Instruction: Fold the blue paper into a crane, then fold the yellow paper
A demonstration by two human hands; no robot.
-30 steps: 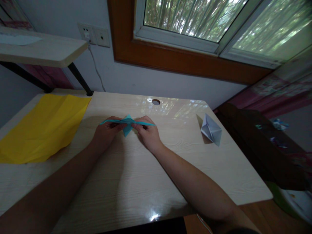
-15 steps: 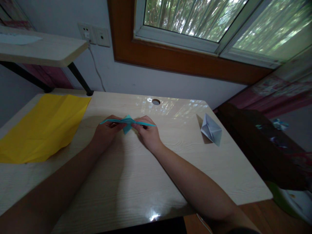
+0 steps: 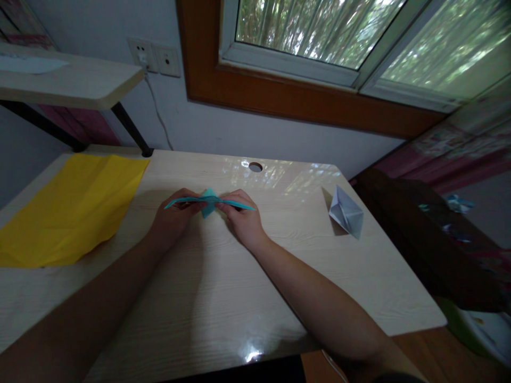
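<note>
Turquoise folded paper (image 3: 210,199) pinched from both sides: uneven pull could tear its middle

The left hand (image 3: 175,215) pinches the paper just left of its centre, thumb on the near side; the right hand (image 3: 241,215) pinches it just right of centre in the same way. Fingers behind the paper are mostly hidden, so how firmly they press cannot be told. The paper sits between the hands over the table (image 3: 239,287), its long thin points reaching outward along both hands and a diamond-shaped part showing in the middle. Whether it touches the tabletop is unclear.

The likeliest trouble, as I judge it, is at that narrow centre: if one hand pulls or twists harder than the other, the layers could rip or the creases slip out of line. Pressing the thumbs too hard could crush the middle flat, and a loose pinch could let the points spring apart.

Farther out, the left forearm lies near the yellow sheet (image 3: 75,207), whose near edge looks slightly raised; an outward elbow might drag or crease it. The white folded paper (image 3: 346,213) is well apart on the right, so only a wide sweep of the right arm would probably knock it.
</note>
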